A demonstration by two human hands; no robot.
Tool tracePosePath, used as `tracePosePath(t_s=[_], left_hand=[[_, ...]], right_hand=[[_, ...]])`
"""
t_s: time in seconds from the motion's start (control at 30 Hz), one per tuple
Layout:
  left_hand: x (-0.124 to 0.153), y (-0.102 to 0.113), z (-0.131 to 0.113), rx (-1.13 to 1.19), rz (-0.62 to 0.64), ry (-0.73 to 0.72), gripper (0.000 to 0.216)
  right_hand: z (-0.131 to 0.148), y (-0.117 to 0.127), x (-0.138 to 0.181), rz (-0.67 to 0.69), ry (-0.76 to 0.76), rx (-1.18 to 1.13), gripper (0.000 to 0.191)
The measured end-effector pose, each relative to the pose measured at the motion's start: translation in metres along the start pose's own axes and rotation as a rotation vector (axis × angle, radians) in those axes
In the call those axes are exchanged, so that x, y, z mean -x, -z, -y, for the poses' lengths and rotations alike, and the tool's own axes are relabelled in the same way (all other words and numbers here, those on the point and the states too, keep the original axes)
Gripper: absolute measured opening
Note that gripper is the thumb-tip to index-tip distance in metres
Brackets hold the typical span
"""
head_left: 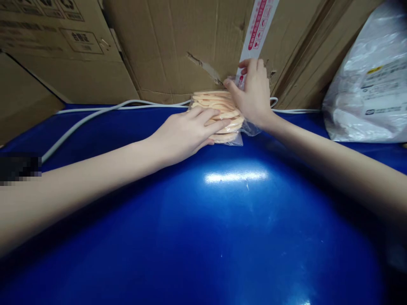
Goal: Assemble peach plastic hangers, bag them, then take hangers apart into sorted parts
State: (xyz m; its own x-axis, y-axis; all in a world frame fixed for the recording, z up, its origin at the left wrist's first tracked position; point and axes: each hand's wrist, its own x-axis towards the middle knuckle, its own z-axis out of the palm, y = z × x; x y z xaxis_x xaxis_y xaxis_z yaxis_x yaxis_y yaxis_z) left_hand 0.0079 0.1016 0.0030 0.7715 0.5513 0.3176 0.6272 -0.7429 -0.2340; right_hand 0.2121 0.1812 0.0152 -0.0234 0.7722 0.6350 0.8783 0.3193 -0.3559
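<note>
A clear plastic bag holding a stack of flat peach-coloured pads [212,101] lies at the far side of the glossy blue table [222,220], against the cardboard boxes. My left hand [187,133] rests flat on the near side of the stack, fingers stretched over it. My right hand [252,95] is at the bag's far right end, thumb and fingers pinched on the plastic there. The right part of the bag is hidden under that hand.
Large cardboard boxes [178,46] form a wall behind the table, one with a white and red tape strip [259,25]. A grey cable [92,114] runs along the table's back edge. A crinkled white plastic bag [369,89] sits at the right.
</note>
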Motion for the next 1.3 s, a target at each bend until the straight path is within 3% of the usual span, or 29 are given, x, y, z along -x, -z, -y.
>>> tracePosePath(t_s=[0.07, 0.17, 0.23, 0.37, 0.5, 0.57, 0.73, 1.07, 1.3], left_hand=[[0.000, 0.003, -0.004, -0.015, 0.009, 0.027, 0.050], [-0.004, 0.004, -0.008, -0.023, 0.025, 0.061, 0.054], [-0.008, 0.003, -0.010, -0.034, 0.041, 0.083, 0.054], [-0.013, 0.002, -0.010, -0.007, 0.016, 0.076, 0.054], [-0.013, -0.004, -0.001, 0.042, -0.044, 0.182, 0.080], [-0.013, -0.008, 0.003, 0.102, 0.035, 0.245, 0.088], [-0.016, -0.007, 0.007, 0.223, 0.245, 0.345, 0.083], [-0.024, 0.003, 0.012, 0.194, 0.351, 0.301, 0.082], [-0.027, 0.016, -0.002, 0.025, 0.381, 0.317, 0.084]], right_hand=[[0.000, 0.002, 0.004, -0.025, 0.111, 0.058, 0.033], [-0.006, 0.004, 0.011, 0.076, 0.259, 0.036, 0.029], [-0.014, 0.004, 0.017, 0.183, 0.356, -0.010, 0.037], [-0.027, 0.002, 0.025, 0.324, 0.484, -0.116, 0.070], [-0.027, 0.003, 0.031, 0.318, 0.484, -0.116, 0.082], [-0.025, 0.003, 0.032, 0.296, 0.470, -0.098, 0.081], [-0.025, 0.002, 0.033, 0.292, 0.472, -0.059, 0.075], [-0.027, 0.003, 0.032, 0.321, 0.468, -0.043, 0.073], [-0.017, 0.029, 0.028, 0.439, 0.451, 0.142, 0.068]])
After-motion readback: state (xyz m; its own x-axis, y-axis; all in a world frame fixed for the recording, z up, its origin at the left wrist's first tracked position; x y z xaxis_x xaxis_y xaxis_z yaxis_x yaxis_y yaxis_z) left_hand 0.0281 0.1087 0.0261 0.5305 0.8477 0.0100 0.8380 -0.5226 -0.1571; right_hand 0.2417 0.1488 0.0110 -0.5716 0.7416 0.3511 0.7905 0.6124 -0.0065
